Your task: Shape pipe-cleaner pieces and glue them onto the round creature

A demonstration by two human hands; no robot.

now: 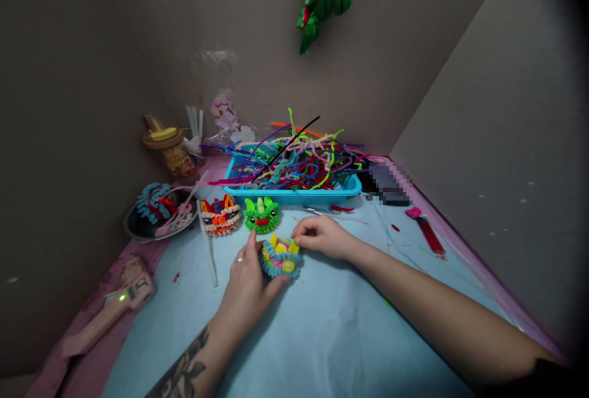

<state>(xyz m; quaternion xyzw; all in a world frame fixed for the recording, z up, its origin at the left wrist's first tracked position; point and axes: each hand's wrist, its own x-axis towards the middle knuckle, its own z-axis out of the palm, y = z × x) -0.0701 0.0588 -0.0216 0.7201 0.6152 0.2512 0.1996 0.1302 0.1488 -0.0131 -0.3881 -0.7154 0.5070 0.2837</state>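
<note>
My left hand (pixel 246 284) cups a small fuzzy pipe-cleaner figure (pixel 280 258), blue-rimmed with yellow and pink parts, resting on the light blue table cover (pixel 331 330). My right hand (pixel 322 235) pinches the figure's upper right edge with closed fingers. Just behind it stand a green pipe-cleaner figure (pixel 262 214) and an orange and white one (pixel 221 215).
A blue tray (pixel 289 194) piled with loose coloured pipe cleaners stands at the back. A dark plate (pixel 159 221) at the left holds another blue and red figure. A pink glue gun (pixel 108 312) lies at the left edge. A white stick (pixel 208 248) and a red tool (pixel 427 232) lie on the cover.
</note>
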